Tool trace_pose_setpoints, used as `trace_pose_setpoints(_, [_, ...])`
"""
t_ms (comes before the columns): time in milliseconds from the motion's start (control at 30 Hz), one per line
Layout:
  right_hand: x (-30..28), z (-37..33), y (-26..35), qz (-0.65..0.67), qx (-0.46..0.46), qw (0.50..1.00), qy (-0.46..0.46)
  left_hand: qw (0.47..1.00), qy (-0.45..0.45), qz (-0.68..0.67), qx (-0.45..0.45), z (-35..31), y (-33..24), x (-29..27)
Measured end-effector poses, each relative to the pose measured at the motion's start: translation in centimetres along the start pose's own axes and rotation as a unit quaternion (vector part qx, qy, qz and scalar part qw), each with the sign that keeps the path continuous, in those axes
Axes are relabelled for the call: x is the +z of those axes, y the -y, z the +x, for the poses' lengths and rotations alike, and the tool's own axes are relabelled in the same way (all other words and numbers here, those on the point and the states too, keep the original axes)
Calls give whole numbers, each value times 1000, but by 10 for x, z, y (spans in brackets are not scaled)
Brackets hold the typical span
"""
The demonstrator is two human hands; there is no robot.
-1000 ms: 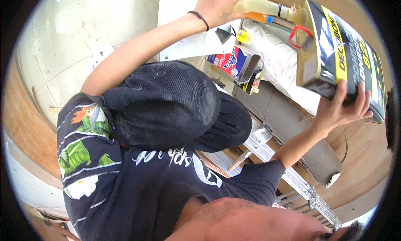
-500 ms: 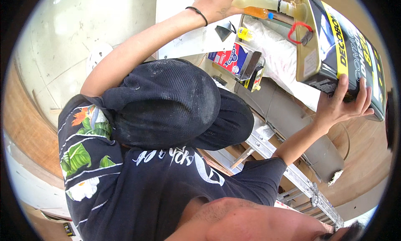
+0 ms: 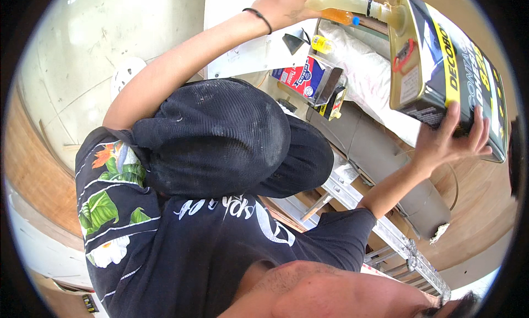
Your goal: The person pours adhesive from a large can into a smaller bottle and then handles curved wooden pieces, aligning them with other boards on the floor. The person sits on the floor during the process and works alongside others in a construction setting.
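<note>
My left hand (image 3: 284,8) is wrapped round a translucent yellowish plastic bottle (image 3: 339,0), partly cut off by the top edge. The bottle's neck meets the spout of a large rectangular metal can (image 3: 468,70), black, white and yellow, which is tipped on its side. My right hand (image 3: 454,136) supports this can from below, its fingers spread along the lower side. A red carry handle (image 3: 406,56) hangs at the can's top face. Beyond my left hand shows a bottle of orange liquid (image 3: 336,15) with a blue cap.
A white board (image 3: 234,59) lies under my left arm, with a dark triangular piece (image 3: 295,41) on it. Nearby are a small yellow bottle (image 3: 321,44) and a blue and red tin (image 3: 308,78). A grey roll (image 3: 386,169) and a metal ladder (image 3: 397,243) lie to the right.
The red handle has swung back against the can's face. Both hands keep their hold on bottle and can with hardly any movement; the view has shifted slightly.
</note>
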State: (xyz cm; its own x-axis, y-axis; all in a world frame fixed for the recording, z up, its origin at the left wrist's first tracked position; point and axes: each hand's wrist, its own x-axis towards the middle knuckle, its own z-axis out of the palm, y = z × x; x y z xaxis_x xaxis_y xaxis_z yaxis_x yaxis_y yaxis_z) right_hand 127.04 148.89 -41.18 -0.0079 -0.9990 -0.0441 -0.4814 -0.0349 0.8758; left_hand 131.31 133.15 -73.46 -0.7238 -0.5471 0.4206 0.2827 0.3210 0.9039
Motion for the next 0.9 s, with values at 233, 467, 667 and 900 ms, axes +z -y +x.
trace_pose_setpoints(233, [-4,8,3,46,40,998,-27,998,45,-5,-35,1,-2,-2])
trace_pose_setpoints(467, [-10,15,3,66,39,996,-50,999,29,-6,-32,3,-4,-7])
trace_pose_setpoints(667, [-10,13,7,155,129,977,-74,1000,-14,5,1,1,-5,-10])
trace_pose_setpoints(900, [-16,14,1,122,83,988,-48,1000,-5,-4,5,0,-8,-9])
